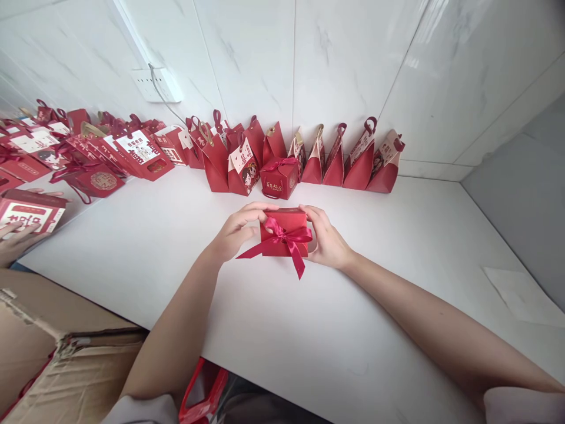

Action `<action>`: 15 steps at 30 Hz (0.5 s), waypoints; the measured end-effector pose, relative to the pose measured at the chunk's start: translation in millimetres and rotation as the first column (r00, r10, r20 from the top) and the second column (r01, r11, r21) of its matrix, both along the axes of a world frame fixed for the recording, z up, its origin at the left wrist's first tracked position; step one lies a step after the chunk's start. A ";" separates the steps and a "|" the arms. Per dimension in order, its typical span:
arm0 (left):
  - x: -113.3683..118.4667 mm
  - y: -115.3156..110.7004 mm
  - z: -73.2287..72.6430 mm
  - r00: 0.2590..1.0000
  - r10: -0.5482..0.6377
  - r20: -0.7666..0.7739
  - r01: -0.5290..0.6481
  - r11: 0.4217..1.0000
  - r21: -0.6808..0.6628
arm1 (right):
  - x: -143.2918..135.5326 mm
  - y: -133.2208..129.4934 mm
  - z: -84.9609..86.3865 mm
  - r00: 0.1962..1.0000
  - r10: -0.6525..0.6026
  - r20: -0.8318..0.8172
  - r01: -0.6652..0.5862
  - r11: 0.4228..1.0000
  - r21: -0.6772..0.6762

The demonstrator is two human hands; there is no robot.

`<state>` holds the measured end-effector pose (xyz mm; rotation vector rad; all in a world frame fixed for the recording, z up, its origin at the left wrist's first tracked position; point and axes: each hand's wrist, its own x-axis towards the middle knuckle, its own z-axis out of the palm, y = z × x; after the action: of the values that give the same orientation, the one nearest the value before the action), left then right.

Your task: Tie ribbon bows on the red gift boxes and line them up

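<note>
A small red gift box (pixel 286 221) with a shiny crimson ribbon bow (pixel 285 235) on its front is at the middle of the white table (pixel 273 318). Gripping its left side, my left hand (pixel 241 229) has its fingers at the upper left edge. My right hand (pixel 326 238) is closed round the box's right side, fingertips at the top right corner. The two ribbon tails hang down, one to the left and one below the box. Part of the right hand's thumb is behind the box's edge.
Red gift boxes (pixel 333 159) stand along the tiled wall, one with a bow (pixel 279 176) in front. More boxes (pixel 136 150) are heaped at left, where another person's hand (pixel 17 244) holds a box. An opened cardboard carton (pixel 83 365) is at lower left.
</note>
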<state>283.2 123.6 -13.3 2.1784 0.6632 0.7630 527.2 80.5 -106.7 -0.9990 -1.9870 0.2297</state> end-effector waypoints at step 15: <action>15.3 -3.2 -17.4 0.977 0.202 0.069 -0.201 0.979 -0.023 | 4.4 4.5 -4.1 0.995 0.064 -0.072 -0.072 0.992 -0.106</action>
<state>298.5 120.4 -30.6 2.0798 0.8600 0.9326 531.6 85.0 -110.8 -0.9793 -1.9647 0.4086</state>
